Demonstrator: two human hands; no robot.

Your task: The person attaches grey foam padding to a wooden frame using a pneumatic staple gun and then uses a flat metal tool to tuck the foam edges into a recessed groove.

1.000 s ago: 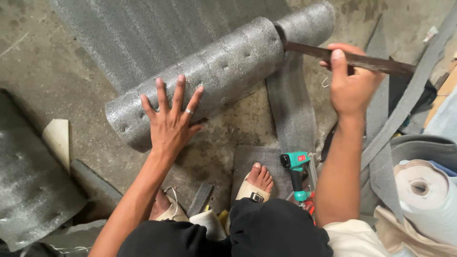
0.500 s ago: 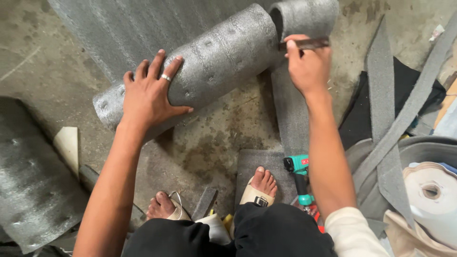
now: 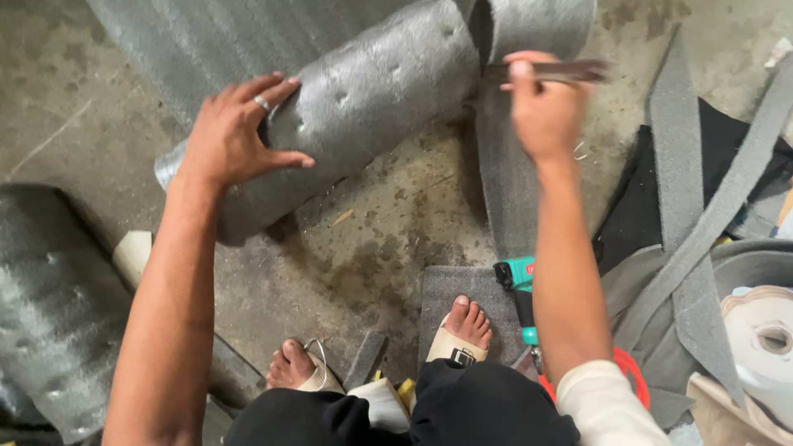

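Since the previous frame, your right hand point(image 3: 541, 107) has drawn the long dark blade point(image 3: 549, 73) partly back out of the cut in the grey foam roll point(image 3: 372, 99), fist closed on its handle and blurred with motion. Your left hand point(image 3: 235, 136), fingers spread, has kept pressing on the roll's near end, pinning it to the concrete floor point(image 3: 380, 239). By this evidence, the sawing stroke continues and the cut is unfinished. A teal power drill point(image 3: 516, 277) lies beside your right foot point(image 3: 462, 330).

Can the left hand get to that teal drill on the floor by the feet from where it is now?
Probably not easily: the left hand is pressed on the grey roll, while the teal drill lies beyond the right forearm, which crosses the way.
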